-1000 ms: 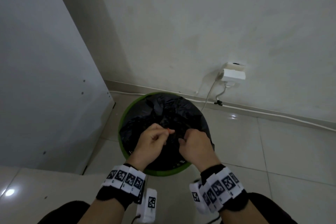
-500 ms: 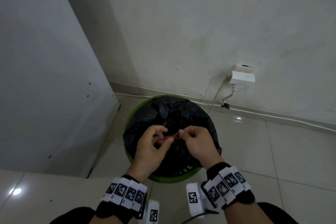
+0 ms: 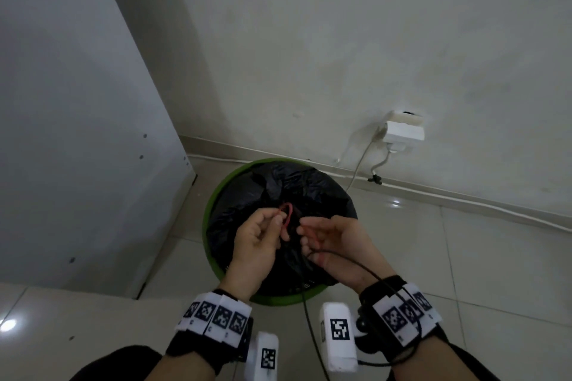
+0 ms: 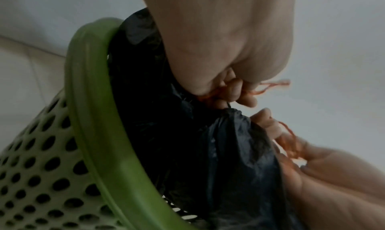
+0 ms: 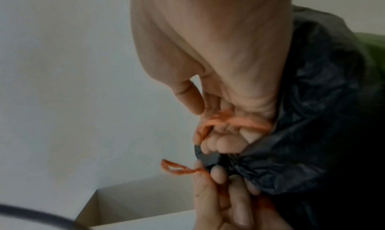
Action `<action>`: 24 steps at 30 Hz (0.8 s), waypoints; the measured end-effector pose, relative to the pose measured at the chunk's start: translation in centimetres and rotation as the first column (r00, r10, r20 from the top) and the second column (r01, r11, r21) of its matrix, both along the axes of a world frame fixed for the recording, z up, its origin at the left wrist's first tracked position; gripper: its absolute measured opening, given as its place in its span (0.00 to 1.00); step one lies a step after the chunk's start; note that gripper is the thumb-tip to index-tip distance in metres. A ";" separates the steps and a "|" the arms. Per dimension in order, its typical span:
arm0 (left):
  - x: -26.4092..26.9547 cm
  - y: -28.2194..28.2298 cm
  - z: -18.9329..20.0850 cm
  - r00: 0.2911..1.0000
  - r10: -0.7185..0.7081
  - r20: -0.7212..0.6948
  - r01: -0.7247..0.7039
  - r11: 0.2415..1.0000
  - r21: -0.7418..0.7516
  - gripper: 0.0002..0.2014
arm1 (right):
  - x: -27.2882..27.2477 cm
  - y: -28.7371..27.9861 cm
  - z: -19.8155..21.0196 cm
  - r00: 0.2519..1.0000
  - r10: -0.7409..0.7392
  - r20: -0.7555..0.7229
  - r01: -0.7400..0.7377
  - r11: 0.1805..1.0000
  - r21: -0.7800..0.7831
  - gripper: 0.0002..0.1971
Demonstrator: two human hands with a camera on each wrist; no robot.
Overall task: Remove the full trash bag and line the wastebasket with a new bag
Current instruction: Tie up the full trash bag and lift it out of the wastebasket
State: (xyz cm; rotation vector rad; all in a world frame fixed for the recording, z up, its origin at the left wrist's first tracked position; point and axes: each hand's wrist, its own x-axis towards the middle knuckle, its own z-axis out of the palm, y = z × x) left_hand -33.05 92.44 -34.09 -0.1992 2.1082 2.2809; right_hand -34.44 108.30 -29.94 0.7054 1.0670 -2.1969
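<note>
A round green wastebasket (image 3: 213, 207) (image 4: 93, 118) stands on the floor by the wall, filled by a black trash bag (image 3: 309, 189) (image 4: 229, 159) (image 5: 312, 134) whose top is gathered. Both hands hover over the gathered top. My left hand (image 3: 280, 226) (image 4: 233, 93) pinches a loop of the orange-red drawstring (image 3: 286, 215) (image 4: 268, 86) (image 5: 177, 167). Palm turned up, my right hand (image 3: 305, 233) (image 5: 225, 134) pinches the other strand (image 5: 239, 121) and touches the bunched bag neck. What the bag holds is hidden.
A white cabinet panel (image 3: 77, 133) rises close on the left. A wall socket with a white plug (image 3: 402, 133) and a cord (image 3: 359, 164) sits behind the basket on the right. A thin black cable (image 3: 356, 263) loops over my right wrist. Tiled floor (image 3: 464, 241) lies to the right.
The hands have drawn slightly apart. The right hand has turned palm up, and a loop of orange-red string now stands above the left fingers.
</note>
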 end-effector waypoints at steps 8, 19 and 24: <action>-0.4 -0.6 0.1 0.982 -0.101 0.157 0.026 0.908 0.419 0.17 | 1.5 -1.6 -1.3 0.952 0.105 -0.289 0.032 0.900 0.435 0.10; -0.5 -0.7 -0.3 0.954 -0.294 0.063 0.300 0.921 -0.247 0.12 | 1.1 -0.9 -2.1 0.603 0.584 -0.543 0.122 0.605 0.787 0.05; -0.5 -0.6 -0.9 0.883 -0.454 0.116 0.456 0.776 -0.435 0.13 | 0.8 -2.1 -2.8 0.726 0.388 -0.567 0.141 0.724 0.675 0.06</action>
